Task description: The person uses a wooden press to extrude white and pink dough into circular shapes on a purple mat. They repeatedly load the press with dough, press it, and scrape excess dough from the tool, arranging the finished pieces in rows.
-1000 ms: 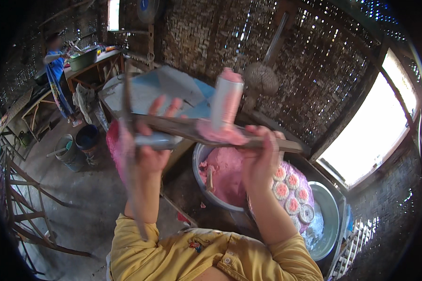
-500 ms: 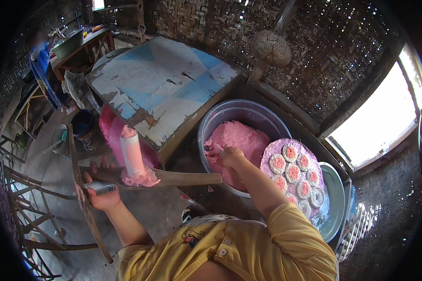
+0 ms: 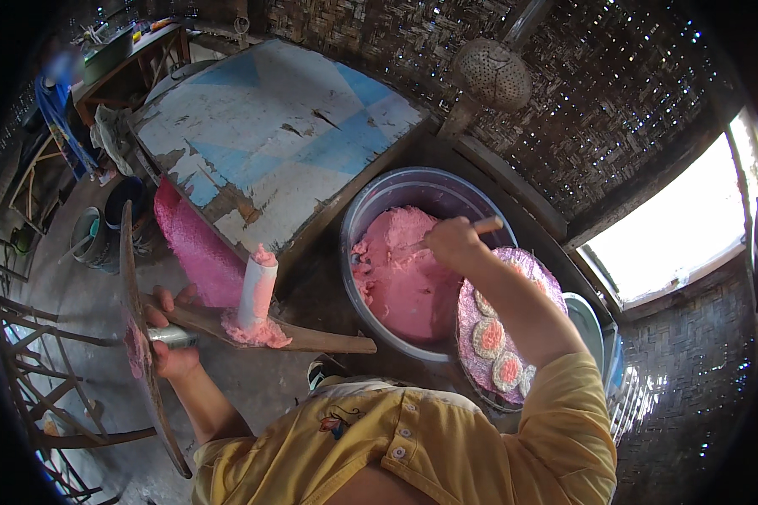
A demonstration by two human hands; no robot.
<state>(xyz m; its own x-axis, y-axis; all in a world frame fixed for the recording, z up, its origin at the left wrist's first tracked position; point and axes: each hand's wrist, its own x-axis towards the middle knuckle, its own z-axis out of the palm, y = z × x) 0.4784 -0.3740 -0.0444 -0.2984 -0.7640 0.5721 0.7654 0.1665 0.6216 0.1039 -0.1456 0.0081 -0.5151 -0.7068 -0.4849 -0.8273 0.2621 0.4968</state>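
My left hand (image 3: 167, 330) grips a wooden press tool (image 3: 312, 341) by its metal handle; a white upright tube (image 3: 257, 290) smeared with pink dough stands on it. A long flat wooden blade (image 3: 139, 337) crosses in front of that hand. My right hand (image 3: 451, 241) holds a wooden stick (image 3: 485, 225) and reaches into a large metal basin (image 3: 379, 202) of pink dough (image 3: 404, 269). To the right of the basin lies a round tray (image 3: 526, 269) bearing several pink-centred rounds (image 3: 488, 337).
A worn blue and white tabletop (image 3: 269, 135) stands behind, with a pink cloth (image 3: 194, 248) draped at its edge. Woven bamboo walls enclose the room; a woven basket (image 3: 490, 74) hangs above. Buckets (image 3: 93, 236) stand at left, and a person in blue (image 3: 55, 109) is far left.
The press tool has come down and to the left in my left hand. My right hand has left the tool and now holds a stick in the basin of dough.
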